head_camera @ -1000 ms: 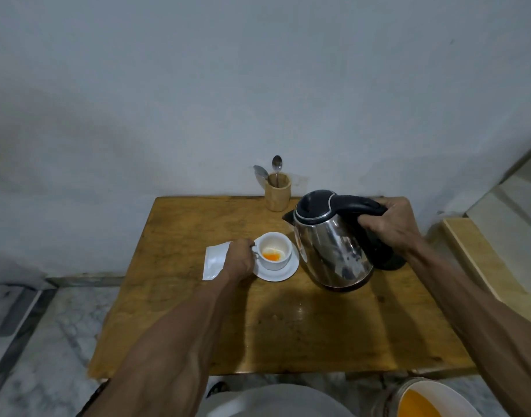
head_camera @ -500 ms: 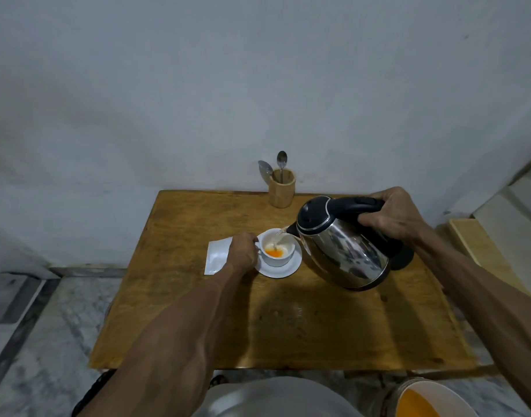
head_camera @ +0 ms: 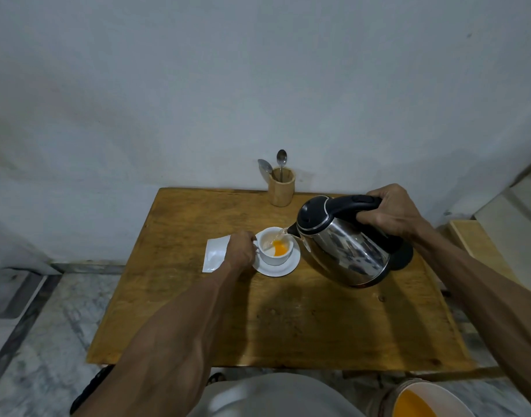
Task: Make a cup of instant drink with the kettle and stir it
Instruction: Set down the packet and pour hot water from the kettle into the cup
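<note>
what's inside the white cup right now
Inside the cup sits a patch of orange powder or liquid, with a thin stream of water from the tilted kettle landing beside it. The near wall hides part of the cup's bottom.

A plain home corner: small wooden table (head_camera: 288, 320), bare wall (head_camera: 258, 85), marble floor (head_camera: 47, 341).

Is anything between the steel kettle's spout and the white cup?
Nothing visible. The steel kettle, tilted in the right hand, pours straight into the white cup, which the left hand steadies from the far side.
</note>
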